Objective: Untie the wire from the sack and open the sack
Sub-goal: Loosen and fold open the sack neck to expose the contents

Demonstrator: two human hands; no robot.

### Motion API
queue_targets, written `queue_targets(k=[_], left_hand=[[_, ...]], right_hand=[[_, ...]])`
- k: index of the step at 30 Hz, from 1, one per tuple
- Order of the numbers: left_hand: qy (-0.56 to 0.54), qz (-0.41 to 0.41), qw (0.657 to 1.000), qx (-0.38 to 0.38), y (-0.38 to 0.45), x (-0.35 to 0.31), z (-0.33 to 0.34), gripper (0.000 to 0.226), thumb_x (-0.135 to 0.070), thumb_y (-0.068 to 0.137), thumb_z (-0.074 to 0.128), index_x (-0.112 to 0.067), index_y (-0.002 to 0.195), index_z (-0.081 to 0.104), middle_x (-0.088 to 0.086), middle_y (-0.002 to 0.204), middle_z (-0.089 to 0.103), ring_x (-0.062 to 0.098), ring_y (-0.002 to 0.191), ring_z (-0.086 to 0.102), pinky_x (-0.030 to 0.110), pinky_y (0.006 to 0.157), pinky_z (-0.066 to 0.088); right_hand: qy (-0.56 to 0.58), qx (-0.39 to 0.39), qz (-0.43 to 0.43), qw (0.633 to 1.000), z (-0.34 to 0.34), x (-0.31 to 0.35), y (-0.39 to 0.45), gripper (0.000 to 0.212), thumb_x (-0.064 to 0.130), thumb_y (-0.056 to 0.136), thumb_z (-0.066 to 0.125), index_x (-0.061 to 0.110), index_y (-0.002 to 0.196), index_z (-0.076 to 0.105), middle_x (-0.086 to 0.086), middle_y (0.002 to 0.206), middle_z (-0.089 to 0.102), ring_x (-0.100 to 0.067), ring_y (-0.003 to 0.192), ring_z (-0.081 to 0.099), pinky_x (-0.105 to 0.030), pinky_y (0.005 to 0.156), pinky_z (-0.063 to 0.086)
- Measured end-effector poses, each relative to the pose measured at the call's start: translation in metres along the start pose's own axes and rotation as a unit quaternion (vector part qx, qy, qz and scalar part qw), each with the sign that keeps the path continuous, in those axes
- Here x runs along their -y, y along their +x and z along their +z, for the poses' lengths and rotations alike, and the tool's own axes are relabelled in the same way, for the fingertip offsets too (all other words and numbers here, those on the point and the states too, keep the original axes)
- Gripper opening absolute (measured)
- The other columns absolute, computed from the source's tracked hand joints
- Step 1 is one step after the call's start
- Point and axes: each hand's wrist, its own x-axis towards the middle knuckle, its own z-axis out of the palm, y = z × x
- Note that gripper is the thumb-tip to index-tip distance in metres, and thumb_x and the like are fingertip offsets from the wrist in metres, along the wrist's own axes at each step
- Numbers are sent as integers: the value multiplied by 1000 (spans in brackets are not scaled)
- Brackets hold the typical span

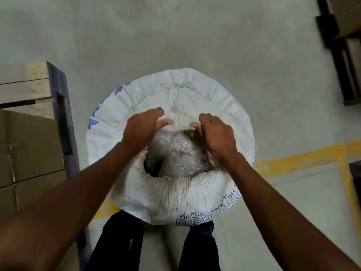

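A large white woven sack (230,106) with blue print stands upright on the floor right in front of me. Its mouth is open and its cream inner lining (172,192) is rolled down into a thick gathered rim. A clear plastic inner bag (175,153) shows inside. My left hand (142,128) grips the far part of the rim from the left. My right hand (216,133) grips the same far rim from the right. The two hands are a short gap apart. No wire is visible.
Stacked cardboard boxes (29,149) and a wooden pallet (29,85) stand close on the left. Dark shelving (340,55) sits at the upper right. A yellow floor line (300,161) runs to the right. My dark trouser legs (121,243) are just below the sack.
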Motion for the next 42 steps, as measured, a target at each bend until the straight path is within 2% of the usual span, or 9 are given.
queue_targets(k=[7,12,14,16,19,22,28,33,42], left_hand=[[-138,9,989,53,47,14,-65,68,-65,99,51,-9,60,43,3,53,40,17,50,37,42,59,38],[-181,-5,965,189,78,19,-90,74,-77,78,65,-13,54,39,-6,52,30,11,50,30,34,56,28],[-188,-17,951,245,84,19,-97,78,-89,58,74,-19,53,40,-10,51,32,9,50,29,27,53,25],[-194,-18,943,271,84,20,-99,76,-84,53,81,-20,54,41,-12,52,33,9,51,30,25,53,24],[-142,-35,962,232,71,14,-92,74,-81,52,83,-16,63,49,-9,57,45,14,55,42,34,59,31],[-30,-89,992,86,39,7,-74,62,-81,61,79,-25,80,61,-4,75,66,27,77,64,38,66,43],[52,-320,942,-86,-40,-36,-24,94,-84,70,73,-25,139,54,9,138,59,37,124,55,55,96,43],[-16,-497,866,-59,-64,-51,2,117,-81,61,79,-15,148,39,19,140,52,44,129,52,62,95,47],[-246,-346,902,-79,-75,-28,-14,76,-20,85,88,-17,142,38,1,106,66,18,89,66,22,75,50]], right_hand=[[219,78,12,973,-42,-17,51,49,48,107,48,22,67,37,9,55,39,-8,52,39,-35,59,31],[296,242,55,922,-67,-27,85,63,58,106,43,12,63,40,0,60,41,-9,52,40,-28,59,34],[317,327,96,885,-70,-36,93,82,77,97,38,1,84,67,-8,85,75,-19,78,72,-34,85,54],[321,355,118,870,-73,-39,95,87,84,92,35,11,110,77,-6,111,79,-21,105,75,-41,105,51],[246,275,119,922,-71,-27,89,84,80,96,32,6,96,72,-7,97,76,-28,96,71,-42,91,53],[38,78,150,985,-56,-6,58,70,79,97,27,17,93,59,-3,82,69,-32,81,65,-38,71,43],[-73,-72,317,943,-26,40,-15,73,76,95,42,18,136,52,-13,123,64,-39,108,58,-50,88,37],[-34,-61,434,898,7,61,-60,61,67,98,46,18,133,54,-12,128,59,-38,112,54,-50,89,36],[148,-105,377,908,8,42,-55,51,53,107,32,9,95,54,-8,75,59,-32,69,52,-38,61,34]])
